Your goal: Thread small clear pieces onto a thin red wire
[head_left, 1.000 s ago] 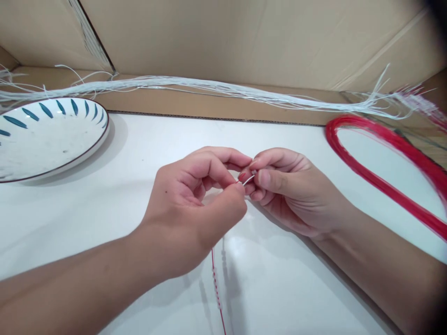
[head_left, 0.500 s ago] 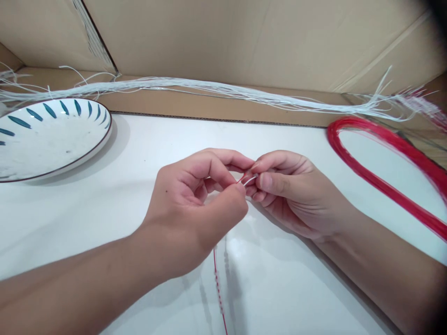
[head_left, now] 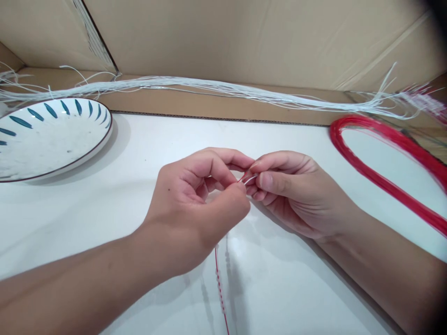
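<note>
The short white strand [head_left: 249,179] sits near the middle of your view, bridging your two hands above the white tabletop [head_left: 157,139]. Your left hand [head_left: 195,204] has one end pinched between thumb and index finger, with a thin red thread [head_left: 241,177] coming out at the same pinch. Your right hand [head_left: 296,190] is closed on the other end, thumb against forefinger; whether a bead is hidden in that grip, you cannot tell. The fingertips nearly meet, likely because so little strand is exposed and holding it from both sides steadies it. Your remaining fingers curl inward, apparently to leave the pinch points in sight. Below your left palm a red cord [head_left: 226,321] runs down toward you, carrying a row of small clear beads [head_left: 220,291]; it probably joins the thread at your fingers, though the palm hides the link. On your left lies a leaf-patterned plate [head_left: 103,132], cut off by the view's edge, its contents too pale to make out. A loop of red cords [head_left: 377,181] rests on your right, and a bundle of white strands [head_left: 209,84] stretches along the cardboard [head_left: 223,37] behind, which seems to leave the work area uncluttered.
</note>
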`<control>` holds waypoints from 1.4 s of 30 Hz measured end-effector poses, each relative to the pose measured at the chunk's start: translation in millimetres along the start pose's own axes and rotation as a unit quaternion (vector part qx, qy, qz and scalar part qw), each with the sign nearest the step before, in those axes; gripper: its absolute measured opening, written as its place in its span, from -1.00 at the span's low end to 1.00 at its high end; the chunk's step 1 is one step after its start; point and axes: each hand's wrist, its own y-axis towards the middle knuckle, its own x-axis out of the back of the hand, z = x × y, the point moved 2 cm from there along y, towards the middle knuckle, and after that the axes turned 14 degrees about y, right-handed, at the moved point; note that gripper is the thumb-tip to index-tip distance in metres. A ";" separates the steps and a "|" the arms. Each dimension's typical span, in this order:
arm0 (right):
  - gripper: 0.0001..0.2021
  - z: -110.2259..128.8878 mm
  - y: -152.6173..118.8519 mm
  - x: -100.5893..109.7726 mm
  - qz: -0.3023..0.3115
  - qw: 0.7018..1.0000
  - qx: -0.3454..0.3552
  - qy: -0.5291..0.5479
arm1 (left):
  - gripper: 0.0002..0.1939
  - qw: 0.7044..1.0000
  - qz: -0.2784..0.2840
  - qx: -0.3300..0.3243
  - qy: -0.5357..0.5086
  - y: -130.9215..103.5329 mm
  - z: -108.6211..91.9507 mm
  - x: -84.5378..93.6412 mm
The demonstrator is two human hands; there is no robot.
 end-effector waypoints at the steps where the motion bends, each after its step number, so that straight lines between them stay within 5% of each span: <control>1: -0.88 0.0 0.0 0.1 -0.002 1.000 0.001 -0.003 | -0.78 1.000 0.000 0.000 0.010 0.3 -0.4 0.2; 9: -0.89 -1.5 0.6 0.1 -0.028 0.999 0.015 -0.021 | -0.78 0.994 -0.002 -0.014 0.111 1.8 -2.1 1.8; 34: -0.90 -0.5 1.2 2.8 0.001 1.000 0.015 -0.022 | -0.78 0.998 0.021 0.040 -0.035 2.8 4.1 -0.4; 42: -0.84 -0.8 0.5 -2.0 -0.014 0.999 0.024 -0.029 | -0.76 0.999 0.037 0.021 -0.004 2.9 1.8 -0.8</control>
